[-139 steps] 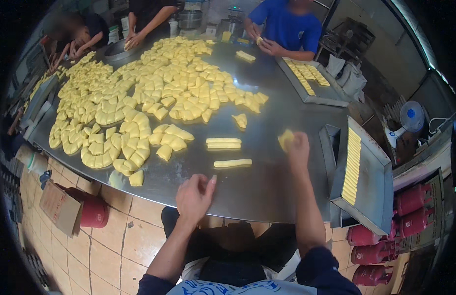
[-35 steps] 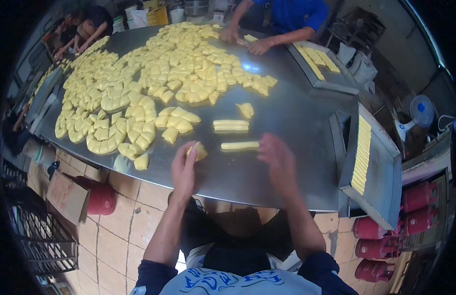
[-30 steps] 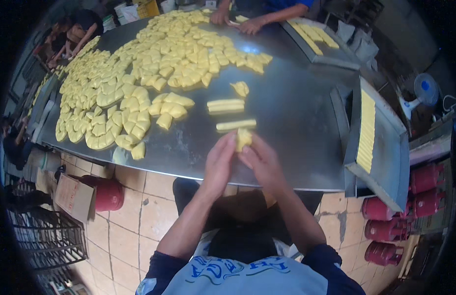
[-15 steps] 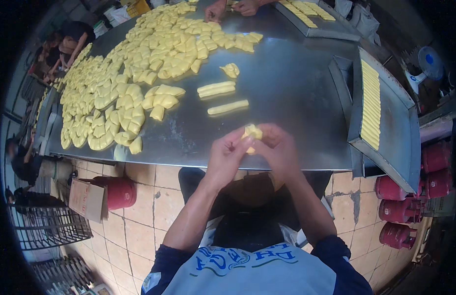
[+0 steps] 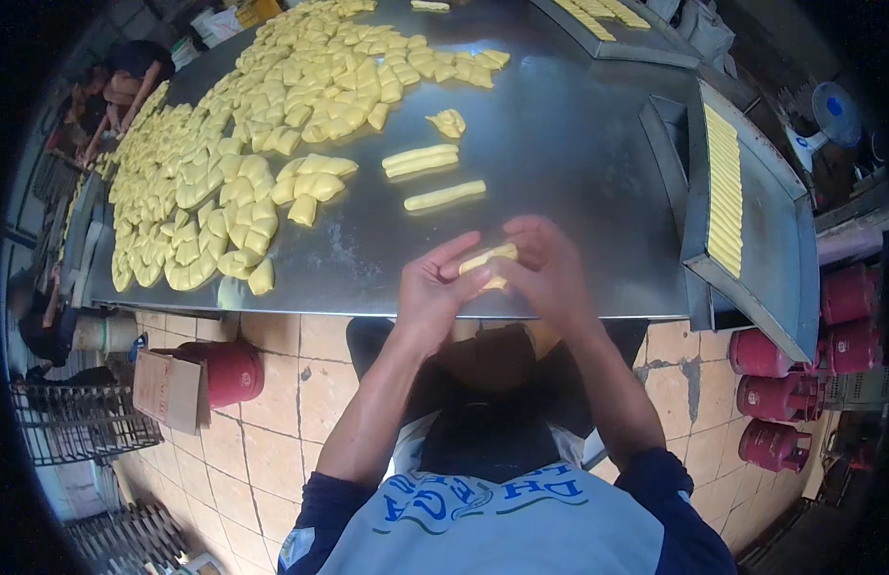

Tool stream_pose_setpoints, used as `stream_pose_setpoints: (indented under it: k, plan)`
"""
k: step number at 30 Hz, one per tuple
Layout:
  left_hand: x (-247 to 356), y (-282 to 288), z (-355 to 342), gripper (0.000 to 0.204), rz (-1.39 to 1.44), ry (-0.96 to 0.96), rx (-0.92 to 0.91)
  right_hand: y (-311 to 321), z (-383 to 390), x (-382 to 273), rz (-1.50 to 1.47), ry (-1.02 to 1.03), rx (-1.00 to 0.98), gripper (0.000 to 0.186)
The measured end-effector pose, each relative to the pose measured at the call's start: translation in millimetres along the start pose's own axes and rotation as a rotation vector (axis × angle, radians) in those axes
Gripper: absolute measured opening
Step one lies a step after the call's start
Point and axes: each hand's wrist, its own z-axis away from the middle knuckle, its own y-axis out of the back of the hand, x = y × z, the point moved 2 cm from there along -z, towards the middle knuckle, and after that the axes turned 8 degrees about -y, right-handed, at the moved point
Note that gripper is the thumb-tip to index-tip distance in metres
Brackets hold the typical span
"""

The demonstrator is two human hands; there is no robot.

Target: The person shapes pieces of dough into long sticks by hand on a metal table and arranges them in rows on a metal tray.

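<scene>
Between my hands, just over the near edge of the metal table (image 5: pixel 579 172), is a small piece of yellow dough (image 5: pixel 490 257). My left hand (image 5: pixel 433 287) pinches its left end with thumb and fingers. My right hand (image 5: pixel 545 273) grips the other end, thumb pressed on the dough and fingers curled behind. Beyond them lie a single dough stick (image 5: pixel 444 196) and a pair of dough sticks (image 5: pixel 421 161) side by side. A crumpled dough lump (image 5: pixel 448 123) sits farther back.
A large spread of cut dough pieces (image 5: pixel 310 96) covers the table's left and far part. At the right edge, a tilted metal tray (image 5: pixel 780 240) holds a row of dough sticks (image 5: pixel 723 192). Another tray (image 5: pixel 646 48) stands far right. Red gas cylinders (image 5: pixel 775 398) stand on the floor.
The dough in my hands has gone from a bunched lump to a longer, flatter strip, and my fingers have spread. The other person's hands at the far edge have left view.
</scene>
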Motion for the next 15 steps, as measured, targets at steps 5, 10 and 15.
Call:
stream_pose_setpoints:
  k: [5,10,15]
  plan:
    - [9,14,-6,0.036,0.351,0.314,0.039,3,-2,-3,-0.079,-0.171,-0.115,0.029]
    - [15,9,1,0.043,0.021,0.107,-0.114,-1,-1,-24,0.584,0.375,-0.059,0.026]
    - [27,8,0,0.043,-0.278,-0.001,-0.135,2,-5,-42,0.316,-0.026,-0.270,0.017]
